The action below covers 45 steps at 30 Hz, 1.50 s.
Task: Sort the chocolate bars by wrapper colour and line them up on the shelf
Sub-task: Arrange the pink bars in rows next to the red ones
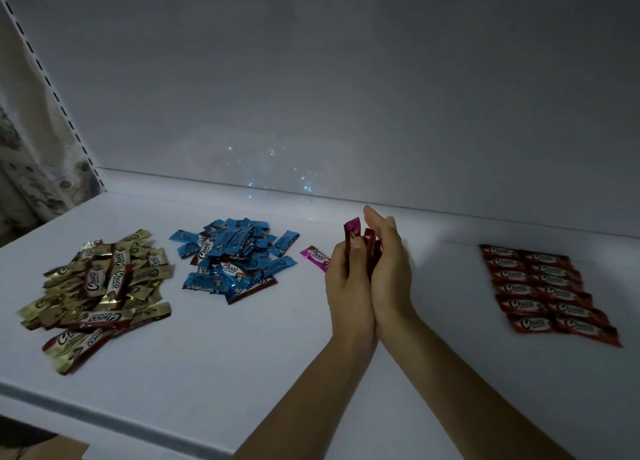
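Observation:
My left hand (348,279) and my right hand (389,269) are pressed together above the middle of the white shelf (214,362), cupping a bunch of pink bars (354,232) whose ends stick up between them. One loose pink bar (316,257) lies just left of my left hand. A heap of gold bars (104,290) sits at the left, a heap of blue bars (235,260) beside it. At the right, red bars (547,291) lie flat in two neat columns.
The shelf's back wall (346,96) rises right behind the bars. A slotted upright (52,89) stands at the left with patterned fabric (27,168) beyond it. The shelf's front edge (138,414) runs across the bottom left.

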### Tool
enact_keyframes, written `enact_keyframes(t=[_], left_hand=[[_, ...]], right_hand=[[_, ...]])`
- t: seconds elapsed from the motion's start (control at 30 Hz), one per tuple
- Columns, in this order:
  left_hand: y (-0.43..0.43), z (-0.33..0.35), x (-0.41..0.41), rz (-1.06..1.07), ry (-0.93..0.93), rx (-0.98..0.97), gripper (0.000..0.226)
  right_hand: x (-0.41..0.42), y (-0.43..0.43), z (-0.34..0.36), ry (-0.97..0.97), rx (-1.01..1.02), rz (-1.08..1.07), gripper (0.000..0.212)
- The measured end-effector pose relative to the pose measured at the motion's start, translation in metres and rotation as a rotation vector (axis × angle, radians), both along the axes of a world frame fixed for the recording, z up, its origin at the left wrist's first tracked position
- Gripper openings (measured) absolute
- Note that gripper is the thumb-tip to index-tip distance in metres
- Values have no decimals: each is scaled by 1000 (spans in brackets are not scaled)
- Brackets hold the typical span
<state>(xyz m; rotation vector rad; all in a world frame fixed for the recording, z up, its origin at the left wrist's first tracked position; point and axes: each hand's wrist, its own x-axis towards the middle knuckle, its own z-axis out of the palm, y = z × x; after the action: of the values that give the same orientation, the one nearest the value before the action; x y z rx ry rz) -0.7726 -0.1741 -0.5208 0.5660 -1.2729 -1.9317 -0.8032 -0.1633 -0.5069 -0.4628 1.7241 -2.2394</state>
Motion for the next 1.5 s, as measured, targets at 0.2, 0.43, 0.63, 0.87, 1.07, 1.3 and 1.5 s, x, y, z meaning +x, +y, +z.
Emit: enact_keyframes(t=[0.2, 0.43, 0.63, 0.87, 1.07, 1.3, 1.5], left_hand=[[-5, 1, -1, 53, -37, 31, 24], [-38, 8, 13, 244, 105, 299, 26], [-35, 12, 15, 211, 164, 298, 25], [-35, 9, 17, 150, 89, 187, 27], [-32, 5, 14, 73, 57, 109, 27], [-29, 6, 17, -80, -31, -103, 36], [-25, 3, 17, -206, -73, -392, 14]], right_hand=[[2, 0, -3, -114, -49, 42, 32], [-21, -1, -21, 306, 395, 61, 23], [-34, -17, -10, 873, 1130, 72, 32], [-36, 5, -7, 304, 436, 190, 10], [-13, 37, 16, 146, 234, 303, 11], [-7, 38, 22, 150, 235, 270, 12], [-33, 58, 34, 163, 341, 274, 15]])
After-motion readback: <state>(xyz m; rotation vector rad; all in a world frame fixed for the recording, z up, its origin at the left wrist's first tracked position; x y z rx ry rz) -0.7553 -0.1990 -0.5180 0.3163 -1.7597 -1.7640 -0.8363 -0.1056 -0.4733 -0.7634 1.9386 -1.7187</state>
